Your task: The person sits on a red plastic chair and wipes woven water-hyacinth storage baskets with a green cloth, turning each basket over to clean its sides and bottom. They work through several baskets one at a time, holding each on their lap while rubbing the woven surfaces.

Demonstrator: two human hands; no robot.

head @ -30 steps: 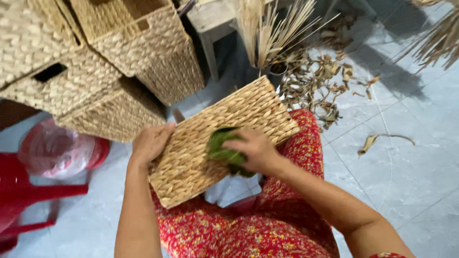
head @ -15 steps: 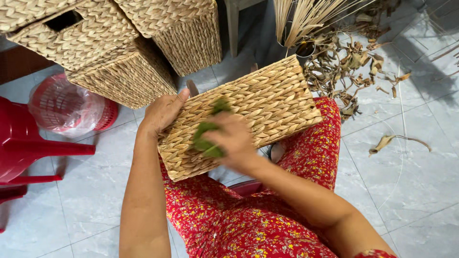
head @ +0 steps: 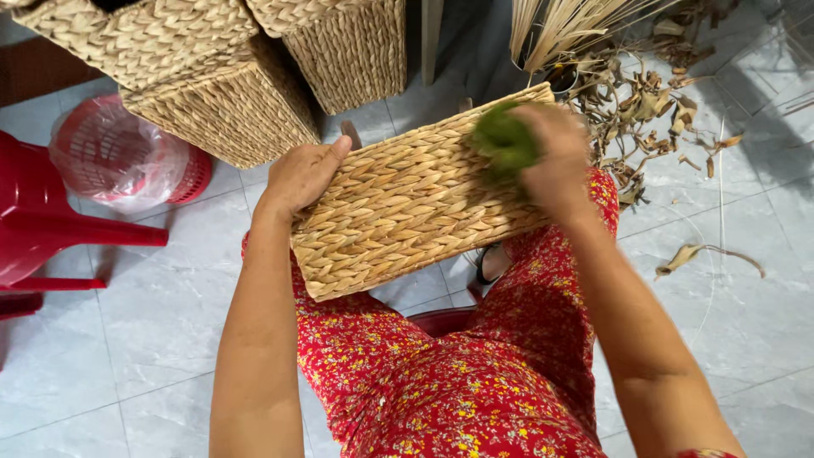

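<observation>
left hand (head: 301, 174) grips braided straw basket (head: 407, 199) — right hand (head: 555, 161) presses green pad (head: 504, 140).

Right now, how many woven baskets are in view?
4: one woven basket on the lap, held by both hands; three stacked baskets top left. More may lie beyond the frame.

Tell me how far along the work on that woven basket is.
Done: the woven basket looks fully woven, resting on the lap. In hand: the left hand grips its upper left corner while the right hand, blurred by motion, presses a green pad on its far right end. Left: hard to judge; the rest of the surface shows no visible difference.
</observation>
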